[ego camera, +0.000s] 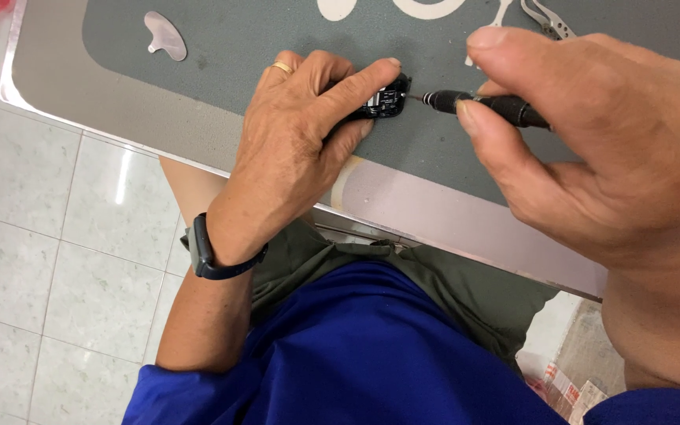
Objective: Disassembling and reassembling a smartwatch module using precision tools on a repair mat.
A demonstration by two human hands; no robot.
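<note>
Pinching a small black device [385, 100], the left hand [293, 149] steadies it; right hand [592, 149] clasps a screwdriver [482, 105].

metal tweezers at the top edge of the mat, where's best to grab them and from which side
Only the joined silver arms of the metal tweezers show, above the right hand; the tips run out of view. Likely best pinched across both arms at mid-length, coming down from above, since they lie flat on the grey mat with bare mat on both sides.
</note>
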